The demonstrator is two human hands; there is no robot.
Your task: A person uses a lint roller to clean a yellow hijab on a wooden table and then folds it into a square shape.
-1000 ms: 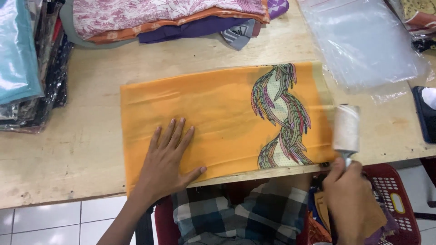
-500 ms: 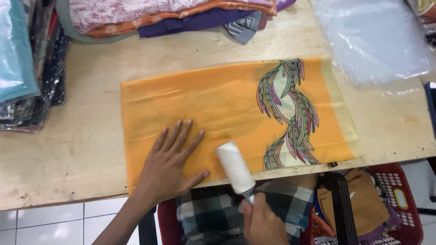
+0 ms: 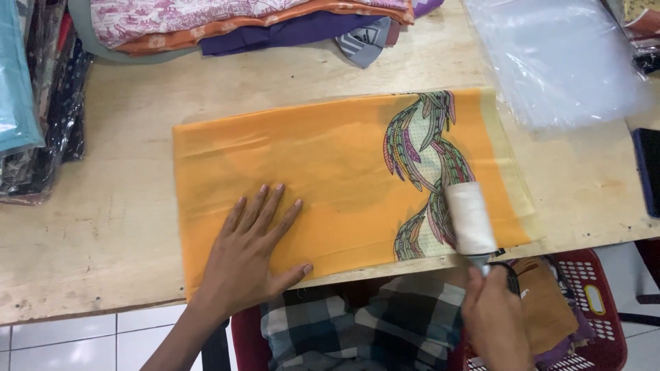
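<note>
- The wooden table (image 3: pixel 103 227) carries everything, with bare plywood showing around the work.
- An orange cloth (image 3: pixel 316 172) lies flat across the middle of it, folded into a long rectangle whose long axis runs left to right along the near edge; a multicoloured leaf motif (image 3: pixel 423 144) winds down its right end.
- A sheet of clear plastic bags (image 3: pixel 557 58) lies at the far right, well apart from the hands.
- A stack of folded fabrics (image 3: pixel 261 24) sits along the far edge, and more wrapped cloth (image 3: pixel 27 103) is piled at the left.
- A red basket (image 3: pixel 591 302) stands below the table edge on the right.
- The left hand (image 3: pixel 251 261) is spread wide open, palm down and fingers fanned, pressing the cloth's near left part; it grips nothing.
- The right hand (image 3: pixel 495 323) is closed around the handle of a lint roller (the handle itself is mostly hidden).
- The lint roller (image 3: pixel 471 218) rests its white drum on the cloth's near right corner, over the motif's lower end, its axis pointing away from the person. It lies well to the right of the flat hand, so the right hand is plainly the nearer one.
</note>
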